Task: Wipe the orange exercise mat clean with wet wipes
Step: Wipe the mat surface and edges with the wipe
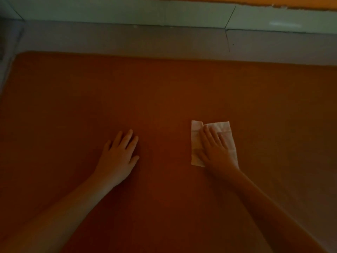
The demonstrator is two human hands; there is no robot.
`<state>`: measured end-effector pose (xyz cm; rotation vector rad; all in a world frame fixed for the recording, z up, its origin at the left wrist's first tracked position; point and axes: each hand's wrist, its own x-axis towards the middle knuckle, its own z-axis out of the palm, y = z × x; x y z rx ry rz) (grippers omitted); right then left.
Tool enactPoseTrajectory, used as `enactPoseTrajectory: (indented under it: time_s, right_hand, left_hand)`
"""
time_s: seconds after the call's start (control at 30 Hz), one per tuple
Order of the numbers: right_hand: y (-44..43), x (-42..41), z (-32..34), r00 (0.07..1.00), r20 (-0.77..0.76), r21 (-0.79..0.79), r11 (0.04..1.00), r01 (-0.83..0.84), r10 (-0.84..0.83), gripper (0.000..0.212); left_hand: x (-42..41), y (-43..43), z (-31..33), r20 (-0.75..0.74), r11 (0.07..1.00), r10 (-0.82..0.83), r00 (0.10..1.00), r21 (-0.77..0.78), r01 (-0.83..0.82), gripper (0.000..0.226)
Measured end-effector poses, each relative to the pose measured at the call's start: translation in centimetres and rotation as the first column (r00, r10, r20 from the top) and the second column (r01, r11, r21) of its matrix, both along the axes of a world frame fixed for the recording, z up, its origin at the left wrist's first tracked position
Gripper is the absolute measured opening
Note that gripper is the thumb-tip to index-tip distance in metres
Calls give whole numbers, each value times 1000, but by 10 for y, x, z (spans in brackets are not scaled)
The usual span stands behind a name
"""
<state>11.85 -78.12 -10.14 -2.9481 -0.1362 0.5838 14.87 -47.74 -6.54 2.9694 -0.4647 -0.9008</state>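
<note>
Flat right hand pressing a wet wipe onto the mat, left hand propping beside it

The right hand (216, 148) lies with straight fingers on the white rectangular wet wipe (196, 143), pinning rather than gripping it, probably to spread pressure for a stroke; the wipe's long axis runs away from the person towards the grey tiled floor (127, 41). The left hand (119, 154) rests open and empty on the wide orange foam exercise mat (91, 97), apparently bearing weight, well apart from the wipe
</note>
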Motion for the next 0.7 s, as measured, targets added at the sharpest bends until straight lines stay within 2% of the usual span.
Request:
enactPoseTrajectory:
  time_s: [0.07,0.17,0.23,0.33,0.4,0.47,0.63,0.7]
  right_hand:
    - [28,-10,6,998,-46,69,997,43,-40,72]
    - [58,-40,12,984,-91,196,971,-134,154,75]
    - [49,-54,11,960,-116,207,951,-229,256,77]
    - [23,-59,8,982,-80,159,975,-154,168,83]
    - [23,-62,12,993,-103,111,993,-50,62,70]
    - [40,-72,19,986,-166,154,988,21,5,63]
    - [53,-108,36,956,-236,273,956,-109,176,58]
    - [36,-116,45,946,-284,271,959,-77,156,57]
  left_hand:
    - [-8,-3,4,-19,1000,4,1000,-2,-4,64]
    - [-21,-4,8,-39,1000,-6,999,6,6,64]
    - [-30,-4,12,-70,1000,0,998,-2,0,64]
    - [-44,-4,17,-118,1000,5,993,-14,-6,64]
    - [-55,-3,18,-125,1000,11,992,-21,-13,64]
    - [-64,-1,17,-109,999,24,994,-31,-28,62]
    - [-77,-1,18,-81,996,61,995,-54,-65,58]
    - [-81,-3,22,-97,995,75,992,-55,-81,60]
